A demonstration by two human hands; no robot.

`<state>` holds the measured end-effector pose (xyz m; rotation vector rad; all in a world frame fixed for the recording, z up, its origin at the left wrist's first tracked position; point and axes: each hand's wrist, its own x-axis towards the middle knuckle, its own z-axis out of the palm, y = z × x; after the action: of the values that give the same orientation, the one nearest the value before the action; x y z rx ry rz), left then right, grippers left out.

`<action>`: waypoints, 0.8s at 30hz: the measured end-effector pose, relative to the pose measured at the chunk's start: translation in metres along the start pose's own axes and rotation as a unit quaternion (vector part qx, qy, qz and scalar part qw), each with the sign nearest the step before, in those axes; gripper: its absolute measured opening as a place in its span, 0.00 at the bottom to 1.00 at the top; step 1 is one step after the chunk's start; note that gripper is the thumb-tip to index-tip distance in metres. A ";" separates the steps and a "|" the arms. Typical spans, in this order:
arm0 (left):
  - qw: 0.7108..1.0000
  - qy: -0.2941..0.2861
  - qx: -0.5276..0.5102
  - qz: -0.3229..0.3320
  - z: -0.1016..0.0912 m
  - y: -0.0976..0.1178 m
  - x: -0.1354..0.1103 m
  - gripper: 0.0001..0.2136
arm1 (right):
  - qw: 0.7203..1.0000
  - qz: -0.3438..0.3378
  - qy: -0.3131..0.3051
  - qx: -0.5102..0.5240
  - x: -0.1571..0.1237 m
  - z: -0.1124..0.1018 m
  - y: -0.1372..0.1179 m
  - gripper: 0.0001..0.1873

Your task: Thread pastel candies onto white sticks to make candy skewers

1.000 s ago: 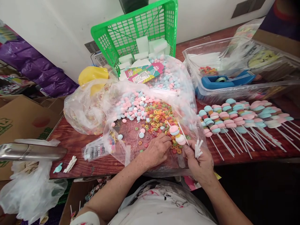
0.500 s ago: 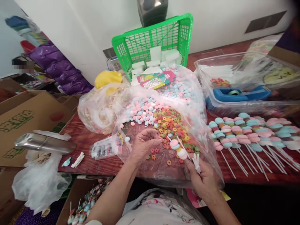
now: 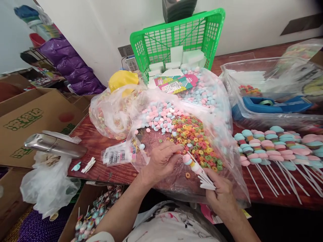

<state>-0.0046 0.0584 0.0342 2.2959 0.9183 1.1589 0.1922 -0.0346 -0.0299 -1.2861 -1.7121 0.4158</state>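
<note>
My right hand (image 3: 220, 190) is closed around a bundle of white sticks (image 3: 207, 181). One stick among them carries a candy skewer (image 3: 188, 160) of pink, blue and white marshmallows with a yellow ring between them. My left hand (image 3: 163, 159) pinches a small reddish candy ring (image 3: 179, 152) at that skewer's upper end; the fingers partly cover it. Just beyond both hands lies a pile of colourful candy rings (image 3: 195, 136) on clear plastic. Pink and blue marshmallows (image 3: 161, 117) are heaped behind and to the left of the rings.
Finished marshmallow skewers (image 3: 275, 148) lie in rows at right, below a clear bin (image 3: 252, 67) holding a blue tape dispenser (image 3: 277, 105). A green basket (image 3: 137, 45) stands behind. At left are a steel flask (image 3: 55, 145) and cardboard boxes (image 3: 42, 111).
My left hand has moved right, up to the skewer's end. The stick bundle in my right hand now fans out more toward me. The whole view has shifted slightly.
</note>
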 end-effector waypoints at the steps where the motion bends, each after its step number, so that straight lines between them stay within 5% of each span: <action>1: 0.999 -0.007 0.021 0.022 0.001 -0.002 -0.003 0.09 | 1.000 0.003 0.008 -0.001 0.000 0.001 0.000 0.18; 5: 0.999 -0.001 0.017 0.047 0.014 -0.006 -0.014 0.13 | 1.000 0.010 0.028 0.005 0.000 0.005 -0.002 0.18; 8: 0.990 0.078 -0.107 -0.046 0.022 -0.001 -0.016 0.20 | 0.999 0.014 0.023 0.024 0.000 0.007 -0.003 0.16; 12: 0.906 0.138 -0.346 -0.202 0.025 0.008 -0.009 0.35 | 0.998 0.027 0.009 0.063 -0.001 0.010 -0.001 0.13; 18: 0.790 0.124 -0.487 -0.352 0.034 0.010 -0.008 0.29 | 0.997 0.026 0.007 0.076 -0.006 0.010 0.001 0.11; 24: 0.769 0.157 -0.503 -0.362 0.047 0.016 -0.025 0.29 | 0.994 0.065 0.032 0.082 -0.019 0.021 0.009 0.11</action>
<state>0.0286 0.0266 0.0031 0.7789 0.8435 1.2182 0.1810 -0.0424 -0.0561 -1.2803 -1.5118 0.5736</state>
